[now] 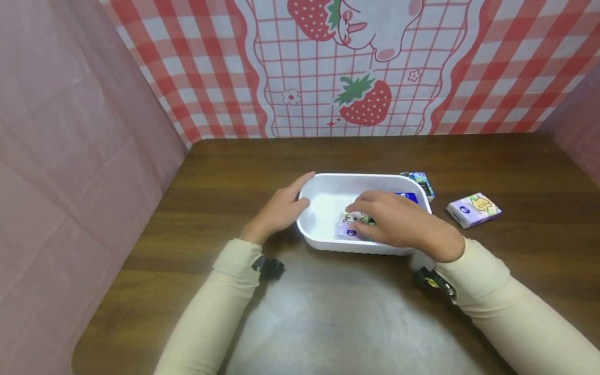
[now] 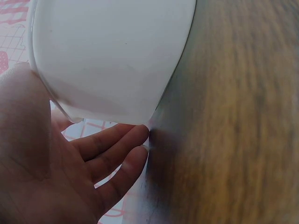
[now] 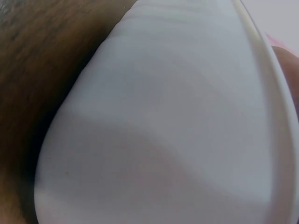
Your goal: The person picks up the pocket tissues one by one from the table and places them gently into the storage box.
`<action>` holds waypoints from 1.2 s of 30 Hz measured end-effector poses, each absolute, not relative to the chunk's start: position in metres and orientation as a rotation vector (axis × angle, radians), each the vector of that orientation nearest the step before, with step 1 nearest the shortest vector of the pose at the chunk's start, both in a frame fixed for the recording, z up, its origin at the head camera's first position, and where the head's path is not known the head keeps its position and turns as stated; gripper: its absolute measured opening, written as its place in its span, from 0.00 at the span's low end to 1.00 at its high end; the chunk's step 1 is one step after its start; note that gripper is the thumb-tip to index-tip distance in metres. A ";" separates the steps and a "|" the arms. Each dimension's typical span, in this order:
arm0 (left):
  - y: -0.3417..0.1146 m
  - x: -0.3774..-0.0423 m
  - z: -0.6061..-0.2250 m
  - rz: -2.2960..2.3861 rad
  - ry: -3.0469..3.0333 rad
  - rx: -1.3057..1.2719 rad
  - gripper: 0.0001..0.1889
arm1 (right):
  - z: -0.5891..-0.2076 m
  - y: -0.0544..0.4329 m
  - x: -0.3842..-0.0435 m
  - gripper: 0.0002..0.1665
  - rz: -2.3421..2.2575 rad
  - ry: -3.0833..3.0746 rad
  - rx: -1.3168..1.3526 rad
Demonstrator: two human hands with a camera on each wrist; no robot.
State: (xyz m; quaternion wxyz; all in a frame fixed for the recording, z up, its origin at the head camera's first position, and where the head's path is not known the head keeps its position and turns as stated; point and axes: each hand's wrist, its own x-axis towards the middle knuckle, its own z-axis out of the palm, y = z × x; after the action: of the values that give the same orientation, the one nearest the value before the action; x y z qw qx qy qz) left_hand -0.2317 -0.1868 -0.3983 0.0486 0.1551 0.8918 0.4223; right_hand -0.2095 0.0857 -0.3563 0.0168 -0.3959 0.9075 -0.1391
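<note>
A white plastic basket [image 1: 323,244] with rounded corners stands on the wooden table. My left hand [image 1: 277,209] holds its left end, thumb at the rim; in the left wrist view the other fingers [image 2: 119,140] lie outside the wall. My right hand [image 1: 398,217] reaches inside the basket, thumb and forefinger bent around a small purple tissue pack [image 1: 349,230] printed with a white cartoon figure. Part of a dark blue pack [image 1: 409,197] shows behind that hand. In the right wrist view the basket wall [image 3: 163,116] hides most of the hand.
Right of the basket lies a purple and yellow tissue pack [image 1: 474,209]. A blue-green pack [image 1: 420,183] sits behind the basket's right rear corner. A checked strawberry cloth [image 1: 211,67] hangs along the table's back edge, and a pink cloth [image 1: 84,156] hangs at left.
</note>
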 end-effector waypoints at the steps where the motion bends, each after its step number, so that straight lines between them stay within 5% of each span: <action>1: -0.187 -0.232 -0.398 1.286 2.717 0.472 0.33 | -0.356 0.086 -0.209 0.22 -0.441 2.823 -1.231; 36: -0.187 -0.232 -0.400 1.306 2.705 0.470 0.33 | -0.343 0.120 -0.205 0.17 -0.514 3.031 -1.174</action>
State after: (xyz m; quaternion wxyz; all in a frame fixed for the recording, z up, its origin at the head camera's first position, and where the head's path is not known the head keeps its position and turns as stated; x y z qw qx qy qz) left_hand -0.2320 -0.1866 -0.3995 0.0509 0.1543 0.8886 0.4289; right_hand -0.2054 0.1201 -0.3434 -0.0745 -0.3556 0.9185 -0.1557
